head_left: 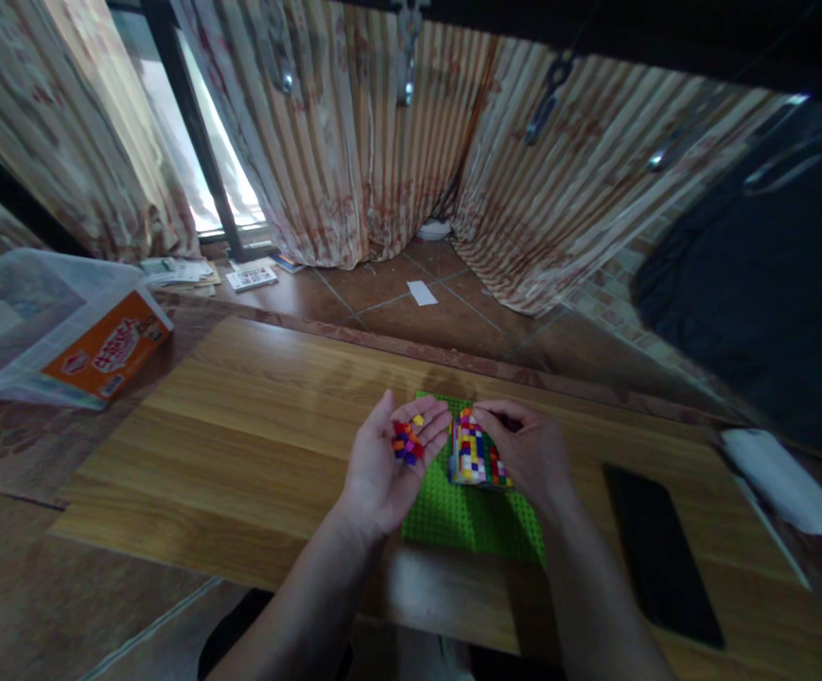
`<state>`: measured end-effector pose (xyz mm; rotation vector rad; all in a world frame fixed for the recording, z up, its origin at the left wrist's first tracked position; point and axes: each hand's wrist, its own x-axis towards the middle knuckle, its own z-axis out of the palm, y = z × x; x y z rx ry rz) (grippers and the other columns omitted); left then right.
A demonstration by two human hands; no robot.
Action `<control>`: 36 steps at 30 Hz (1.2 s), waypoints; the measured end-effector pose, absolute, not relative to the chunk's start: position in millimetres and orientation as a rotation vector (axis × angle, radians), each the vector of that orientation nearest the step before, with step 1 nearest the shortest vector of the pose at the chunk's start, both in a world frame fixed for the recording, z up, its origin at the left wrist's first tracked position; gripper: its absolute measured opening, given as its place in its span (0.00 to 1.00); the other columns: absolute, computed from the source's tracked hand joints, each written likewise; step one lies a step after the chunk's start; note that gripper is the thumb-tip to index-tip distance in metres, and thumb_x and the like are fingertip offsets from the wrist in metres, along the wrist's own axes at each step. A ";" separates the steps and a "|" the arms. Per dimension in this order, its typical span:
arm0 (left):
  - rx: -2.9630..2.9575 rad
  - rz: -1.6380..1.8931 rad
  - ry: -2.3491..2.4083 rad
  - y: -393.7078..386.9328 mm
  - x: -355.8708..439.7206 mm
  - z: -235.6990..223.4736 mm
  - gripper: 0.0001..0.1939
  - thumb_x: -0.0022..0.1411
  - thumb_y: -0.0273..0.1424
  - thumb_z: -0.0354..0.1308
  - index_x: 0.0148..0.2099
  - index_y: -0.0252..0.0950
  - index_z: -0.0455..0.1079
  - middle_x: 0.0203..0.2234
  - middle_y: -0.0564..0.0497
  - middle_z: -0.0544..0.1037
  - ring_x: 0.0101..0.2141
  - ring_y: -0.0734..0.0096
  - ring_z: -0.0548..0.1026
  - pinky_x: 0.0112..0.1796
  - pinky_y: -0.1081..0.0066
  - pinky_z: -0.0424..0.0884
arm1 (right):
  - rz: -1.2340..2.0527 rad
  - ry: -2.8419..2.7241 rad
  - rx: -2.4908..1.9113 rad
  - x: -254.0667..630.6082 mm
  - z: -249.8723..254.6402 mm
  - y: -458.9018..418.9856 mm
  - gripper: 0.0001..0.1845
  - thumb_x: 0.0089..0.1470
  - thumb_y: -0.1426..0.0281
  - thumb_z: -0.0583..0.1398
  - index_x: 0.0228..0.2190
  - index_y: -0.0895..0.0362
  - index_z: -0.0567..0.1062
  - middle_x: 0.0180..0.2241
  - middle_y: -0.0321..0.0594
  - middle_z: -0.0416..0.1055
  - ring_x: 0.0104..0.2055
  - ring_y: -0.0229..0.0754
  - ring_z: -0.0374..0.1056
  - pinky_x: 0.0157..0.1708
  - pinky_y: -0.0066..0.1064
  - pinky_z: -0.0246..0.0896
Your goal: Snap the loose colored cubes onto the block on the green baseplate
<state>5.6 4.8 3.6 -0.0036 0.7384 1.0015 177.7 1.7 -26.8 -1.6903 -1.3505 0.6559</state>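
My left hand [389, 468] is palm up and slightly cupped, carrying a small heap of loose toy building bricks [409, 445] in red, orange, purple and yellow. Just right of it, a block built of many-coloured bricks [473, 452] stands on a green studded baseplate [445, 515]. My right hand [528, 449] reaches over this block from the right. Its thumb and forefinger are pinched together at the block's far top edge. Whatever lies between those fingertips is too small or hidden to make out. Part of the block's right side is covered by that hand.
The baseplate rests on a wooden table [240, 416]. A black phone-like slab [658, 549] lies at the right. Further left stands a clear plastic bin [42, 322] with an orange label. Curtains [354, 142] hang beyond, and a dark cloth-like shape [765, 274] fills the upper right.
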 end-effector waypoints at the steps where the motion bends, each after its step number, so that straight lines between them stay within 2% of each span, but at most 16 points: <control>1: -0.006 1.003 0.740 5.0 5.7 3.9 0.23 0.68 0.41 0.48 0.37 0.26 0.76 0.38 0.36 0.80 0.39 0.63 0.79 0.45 0.69 0.73 | 0.651 -1.347 -1.698 177.4 -26.5 1.7 0.11 0.50 0.60 0.63 0.29 0.54 0.82 0.33 0.41 0.81 0.35 0.46 0.74 0.38 0.38 0.67; 7: -0.009 0.986 0.732 4.6 6.3 5.0 0.24 0.69 0.41 0.47 0.38 0.26 0.76 0.39 0.36 0.80 0.40 0.64 0.78 0.47 0.68 0.72 | 0.652 -1.364 -1.676 179.2 -29.5 0.7 0.10 0.52 0.61 0.63 0.31 0.53 0.82 0.35 0.41 0.81 0.38 0.47 0.75 0.41 0.40 0.68; 11: -0.006 0.977 0.694 3.4 7.0 4.4 0.24 0.69 0.42 0.47 0.39 0.27 0.76 0.39 0.36 0.80 0.40 0.63 0.78 0.47 0.68 0.72 | 0.411 -1.479 -1.556 177.1 -25.9 -3.2 0.10 0.57 0.63 0.61 0.35 0.52 0.81 0.39 0.42 0.78 0.44 0.47 0.73 0.46 0.43 0.66; 15: -0.006 0.962 0.659 3.2 7.4 3.7 0.25 0.69 0.43 0.45 0.39 0.27 0.75 0.34 0.39 0.79 0.35 0.66 0.78 0.44 0.68 0.72 | 0.270 -1.720 -1.381 165.0 -14.0 -9.3 0.08 0.59 0.68 0.60 0.37 0.48 0.81 0.44 0.40 0.75 0.49 0.46 0.69 0.51 0.43 0.63; 20: -0.022 0.947 0.587 3.4 6.5 4.5 0.26 0.70 0.43 0.44 0.40 0.26 0.75 0.31 0.43 0.78 0.28 0.73 0.73 0.38 0.73 0.71 | 0.355 -1.935 -1.331 153.4 -6.8 -12.4 0.09 0.59 0.71 0.61 0.38 0.48 0.81 0.46 0.40 0.73 0.51 0.46 0.65 0.50 0.44 0.64; 28: -0.027 0.901 0.500 1.1 6.6 4.2 0.27 0.72 0.42 0.42 0.41 0.26 0.75 0.24 0.48 0.73 0.25 0.76 0.69 0.32 0.76 0.68 | 0.283 -1.966 -1.352 152.0 -11.0 -9.9 0.08 0.59 0.71 0.61 0.38 0.48 0.81 0.45 0.40 0.73 0.50 0.47 0.66 0.49 0.45 0.64; 32: -0.014 0.877 0.523 0.7 8.0 3.9 0.26 0.71 0.42 0.43 0.37 0.28 0.74 0.25 0.47 0.73 0.27 0.73 0.71 0.36 0.73 0.69 | 0.306 -1.929 -1.359 154.6 -12.3 -9.6 0.09 0.60 0.70 0.59 0.38 0.49 0.80 0.46 0.40 0.73 0.51 0.47 0.66 0.51 0.44 0.63; 36: 0.016 0.924 0.657 3.1 7.4 2.1 0.24 0.70 0.42 0.45 0.38 0.27 0.74 0.31 0.40 0.78 0.34 0.66 0.76 0.41 0.69 0.71 | 0.287 -1.791 -1.419 171.2 -12.1 -7.8 0.08 0.60 0.67 0.60 0.36 0.49 0.80 0.46 0.41 0.73 0.51 0.47 0.67 0.53 0.45 0.62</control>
